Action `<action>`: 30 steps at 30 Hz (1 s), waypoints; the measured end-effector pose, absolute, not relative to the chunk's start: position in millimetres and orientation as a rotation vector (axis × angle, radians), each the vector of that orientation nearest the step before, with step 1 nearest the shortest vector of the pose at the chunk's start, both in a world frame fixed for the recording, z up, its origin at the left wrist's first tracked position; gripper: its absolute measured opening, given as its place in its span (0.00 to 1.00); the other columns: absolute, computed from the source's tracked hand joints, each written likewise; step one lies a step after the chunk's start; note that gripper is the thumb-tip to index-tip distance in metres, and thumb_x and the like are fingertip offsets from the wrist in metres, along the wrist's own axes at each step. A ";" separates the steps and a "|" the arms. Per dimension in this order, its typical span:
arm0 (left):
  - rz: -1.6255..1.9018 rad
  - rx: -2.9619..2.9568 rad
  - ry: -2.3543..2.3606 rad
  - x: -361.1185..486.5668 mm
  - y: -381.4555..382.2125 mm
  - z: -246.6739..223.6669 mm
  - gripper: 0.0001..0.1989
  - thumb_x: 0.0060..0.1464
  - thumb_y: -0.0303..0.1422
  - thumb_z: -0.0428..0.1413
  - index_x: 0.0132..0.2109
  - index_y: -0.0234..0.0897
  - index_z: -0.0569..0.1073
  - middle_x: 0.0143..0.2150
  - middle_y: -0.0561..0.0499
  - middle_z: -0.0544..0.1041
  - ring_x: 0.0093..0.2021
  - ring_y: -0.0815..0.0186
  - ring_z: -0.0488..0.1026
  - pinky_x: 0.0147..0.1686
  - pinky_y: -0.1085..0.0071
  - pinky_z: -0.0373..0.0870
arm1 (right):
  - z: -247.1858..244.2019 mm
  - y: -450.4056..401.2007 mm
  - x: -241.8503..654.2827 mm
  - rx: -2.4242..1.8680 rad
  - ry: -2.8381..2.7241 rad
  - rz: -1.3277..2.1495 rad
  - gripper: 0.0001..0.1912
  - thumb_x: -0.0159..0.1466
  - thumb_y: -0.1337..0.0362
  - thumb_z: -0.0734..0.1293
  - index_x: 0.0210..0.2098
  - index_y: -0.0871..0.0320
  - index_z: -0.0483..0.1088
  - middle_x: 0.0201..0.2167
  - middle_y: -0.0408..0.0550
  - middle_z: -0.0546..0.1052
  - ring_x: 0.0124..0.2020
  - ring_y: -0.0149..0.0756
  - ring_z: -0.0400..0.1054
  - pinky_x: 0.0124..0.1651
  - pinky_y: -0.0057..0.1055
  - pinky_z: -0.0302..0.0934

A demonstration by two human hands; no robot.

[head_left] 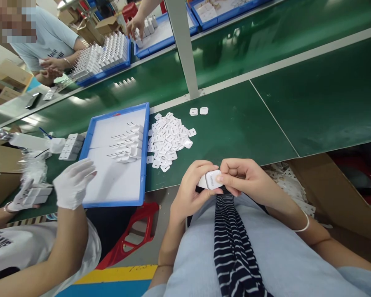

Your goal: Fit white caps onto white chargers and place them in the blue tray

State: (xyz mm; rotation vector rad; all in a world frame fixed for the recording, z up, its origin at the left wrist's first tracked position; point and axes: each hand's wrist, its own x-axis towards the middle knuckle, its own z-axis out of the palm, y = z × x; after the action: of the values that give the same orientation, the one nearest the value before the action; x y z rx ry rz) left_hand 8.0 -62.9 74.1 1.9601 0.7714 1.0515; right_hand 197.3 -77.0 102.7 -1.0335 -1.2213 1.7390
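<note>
Close to my body, my left hand (195, 185) is closed around a white plug charger (202, 181), its end turned up and to the right. A small white cover plate (211, 180) with grey print lies against that end, and a dark line runs round the joint. My right hand (239, 177) pinches the plate's right edge, its thumb on the printed face. Whether the plate is fully seated I cannot tell. Beyond my hands, a loose pile of similar white cover plates (170, 138) lies on the green table (235, 123), and two more plates (199, 111) lie apart behind it.
Left of the pile, a blue-rimmed tray (144, 165) holds rows of white chargers (130, 144), prongs outward. A co-worker's gloved hand (72, 183) hovers by its left edge. A metal post (182, 49) rises behind. A cardboard box (330, 194) stands below the table at right.
</note>
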 end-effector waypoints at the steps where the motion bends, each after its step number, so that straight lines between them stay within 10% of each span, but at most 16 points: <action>1: 1.052 1.954 0.769 7.9 -62.9 74.0 0.23 0.55 0.39 0.64 0.56 0.42 0.71 0.49 0.46 0.74 0.47 0.61 0.71 0.46 0.65 0.69 | 102.7 -77.0 197.3 -1.040 -1.233 1.730 0.14 0.65 0.63 0.68 0.24 0.57 0.64 0.14 0.36 0.65 0.16 0.24 0.54 0.22 0.26 0.48; 30: 1.307 1.570 0.627 18.8 -62.8 50.1 0.14 0.53 0.43 0.60 0.42 0.39 0.73 0.35 0.48 0.71 0.35 0.64 0.69 0.35 0.65 0.68 | 61.3 -61.9 189.3 -0.919 -1.082 1.595 0.24 0.71 0.49 0.60 0.26 0.58 0.68 0.15 0.39 0.67 0.18 0.27 0.58 0.27 0.29 0.53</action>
State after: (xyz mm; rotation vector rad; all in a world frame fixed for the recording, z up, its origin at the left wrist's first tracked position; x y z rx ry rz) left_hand 18.8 -62.8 50.1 1.5698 0.6272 1.3071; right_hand 189.3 -61.9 61.3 -0.9192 -1.0822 1.5953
